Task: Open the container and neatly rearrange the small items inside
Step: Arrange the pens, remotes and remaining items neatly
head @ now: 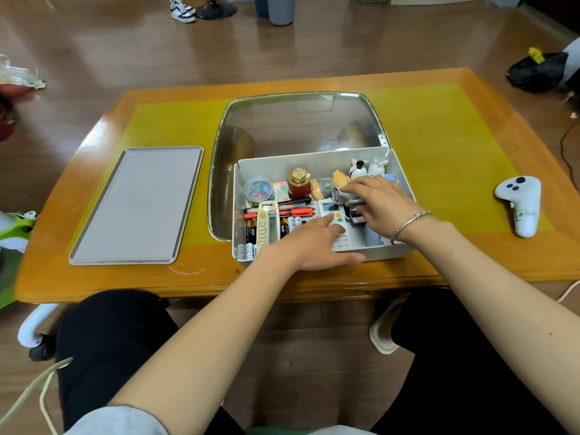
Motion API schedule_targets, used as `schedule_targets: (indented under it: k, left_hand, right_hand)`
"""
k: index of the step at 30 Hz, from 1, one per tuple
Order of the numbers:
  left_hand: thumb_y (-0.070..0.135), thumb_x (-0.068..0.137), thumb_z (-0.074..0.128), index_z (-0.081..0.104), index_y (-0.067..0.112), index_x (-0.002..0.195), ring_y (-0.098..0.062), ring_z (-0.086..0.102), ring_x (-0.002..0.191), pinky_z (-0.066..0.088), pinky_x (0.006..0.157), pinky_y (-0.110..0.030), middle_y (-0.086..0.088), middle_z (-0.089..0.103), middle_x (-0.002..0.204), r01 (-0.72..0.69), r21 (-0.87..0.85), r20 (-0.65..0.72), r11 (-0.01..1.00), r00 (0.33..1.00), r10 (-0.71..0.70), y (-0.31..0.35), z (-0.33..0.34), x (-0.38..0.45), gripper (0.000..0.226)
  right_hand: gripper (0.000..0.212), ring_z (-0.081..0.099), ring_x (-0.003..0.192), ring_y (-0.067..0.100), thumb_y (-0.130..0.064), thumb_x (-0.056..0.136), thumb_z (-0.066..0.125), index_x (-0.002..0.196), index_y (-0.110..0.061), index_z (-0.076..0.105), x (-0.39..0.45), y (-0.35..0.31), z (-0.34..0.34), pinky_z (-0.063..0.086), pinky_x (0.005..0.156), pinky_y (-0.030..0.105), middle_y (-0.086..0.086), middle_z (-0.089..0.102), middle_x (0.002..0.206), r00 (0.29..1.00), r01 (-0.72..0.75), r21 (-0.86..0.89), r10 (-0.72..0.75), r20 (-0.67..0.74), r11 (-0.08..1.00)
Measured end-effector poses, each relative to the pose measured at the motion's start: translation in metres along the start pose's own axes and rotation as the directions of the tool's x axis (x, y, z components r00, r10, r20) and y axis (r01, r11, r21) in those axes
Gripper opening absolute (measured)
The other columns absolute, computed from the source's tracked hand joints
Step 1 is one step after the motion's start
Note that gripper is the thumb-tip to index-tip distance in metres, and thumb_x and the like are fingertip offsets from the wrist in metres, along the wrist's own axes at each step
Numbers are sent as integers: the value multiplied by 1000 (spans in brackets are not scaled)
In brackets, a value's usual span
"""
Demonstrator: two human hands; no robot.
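Hidden beneath both hands: much of the lower right of the white box (pixel 320 255), including most of a white remote (pixel 340 233) and a dark item too covered to identify. Seen through the clear lid (pixel 295 120), only blurred brown shapes. Sits at the centre of the frame on the table (pixel 125 277), lid swung up and back toward the top of the frame. Inside, from upper left: a round tub of coloured clips (pixel 259 188), a red bottle with a gold cap (pixel 298 183), small figurines (pixel 368 167) along the back wall, pens (pixel 282 210) across the middle, batteries (pixel 249 233) and a pale yellow remote (pixel 267 226) at lower left. Left hand (pixel 314 243) flat, fingers straight, resting on the white remote. Right hand (pixel 381 202), fingers curled, gripping a grey object (pixel 340 196). Left of the box, a grey tray (pixel 138 205), apart from it; at right, well apart, a white game controller (pixel 521 202). Box front wall near the table's lower edge.
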State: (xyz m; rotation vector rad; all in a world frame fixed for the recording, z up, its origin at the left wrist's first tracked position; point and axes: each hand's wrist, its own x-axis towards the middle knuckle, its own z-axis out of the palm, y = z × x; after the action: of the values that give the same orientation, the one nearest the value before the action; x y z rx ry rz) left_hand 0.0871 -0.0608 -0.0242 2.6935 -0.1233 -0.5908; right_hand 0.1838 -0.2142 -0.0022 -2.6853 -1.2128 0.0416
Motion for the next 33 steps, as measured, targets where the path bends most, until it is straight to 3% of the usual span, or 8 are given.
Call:
schedule_targets:
  k: [3, 6, 8, 11, 15, 20, 26, 33]
  left_hand:
    - [71, 88, 35, 45, 22, 139, -21, 25, 141, 23, 113, -42, -2, 30, 154, 23, -45, -198, 999, 980, -31, -7, -4, -16, 72]
    - [51, 94, 46, 49, 17, 135, -21, 40, 129, 33, 106, -39, -3, 47, 140, 142, 10, -487, 990, 865, -119, -23, -9, -30, 52]
    - [36, 94, 56, 47, 15, 134, -22, 44, 124, 39, 102, -37, -6, 50, 134, 236, -91, -567, 968, 786, -245, -38, -12, -38, 46]
    - [27, 91, 60, 45, 11, 133, -26, 54, 115, 48, 90, -37, -11, 53, 129, 343, -177, -579, 923, 722, -379, -51, -16, -43, 47]
    - [44, 86, 65, 45, 8, 126, -28, 62, 99, 47, 67, -33, -11, 62, 111, 500, -28, -453, 866, 766, -456, -49, -18, -33, 57]
    - [39, 79, 74, 45, 6, 123, -29, 61, 105, 50, 78, -36, -11, 61, 116, 537, -44, -359, 842, 778, -515, -44, -14, -23, 62]
    - [40, 78, 70, 55, 6, 114, -29, 52, 105, 45, 85, -38, -12, 59, 114, 457, -84, -505, 885, 746, -433, -39, -21, -36, 51]
    - [27, 80, 68, 47, 27, 132, -24, 45, 119, 29, 101, -43, 0, 51, 128, 151, 73, -639, 986, 766, -70, -28, -26, -43, 56]
  right_hand:
    - [35, 48, 117, 27, -7, 91, 49, 124, -14, 58, -6, -7, 6, 37, 101, 38, 6, 56, 126, 1000, 0, 96, -1, 11, 995]
    - [27, 53, 111, 21, -19, 94, 51, 118, -17, 63, -12, -18, 19, 40, 96, 32, 4, 62, 117, 999, -4, 152, -4, 52, 988]
    - [25, 57, 101, 17, -25, 94, 51, 115, -20, 64, -14, -25, 26, 43, 89, 29, 2, 63, 113, 995, -47, 226, 27, 92, 973]
    - [24, 56, 88, 11, -29, 94, 51, 112, -22, 66, -10, -33, 33, 41, 79, 23, -1, 65, 112, 984, -97, 273, 52, 168, 957]
    - [31, 57, 88, 13, -38, 96, 46, 110, -21, 67, -2, -40, 36, 45, 79, 27, -1, 68, 107, 961, -132, 272, 56, 272, 953]
    - [36, 58, 88, 16, -41, 96, 43, 106, -16, 68, -4, -39, 39, 46, 78, 30, 4, 69, 102, 948, -184, 247, 105, 300, 951]
    - [26, 52, 79, 8, -26, 94, 53, 117, -18, 62, -7, -41, 35, 40, 76, 21, -1, 65, 106, 993, -121, 416, 112, 47, 901]
    - [37, 58, 77, 8, -19, 94, 55, 130, -16, 50, 3, -49, 6, 48, 78, 21, -4, 58, 90, 983, -99, 768, 183, -24, 633]
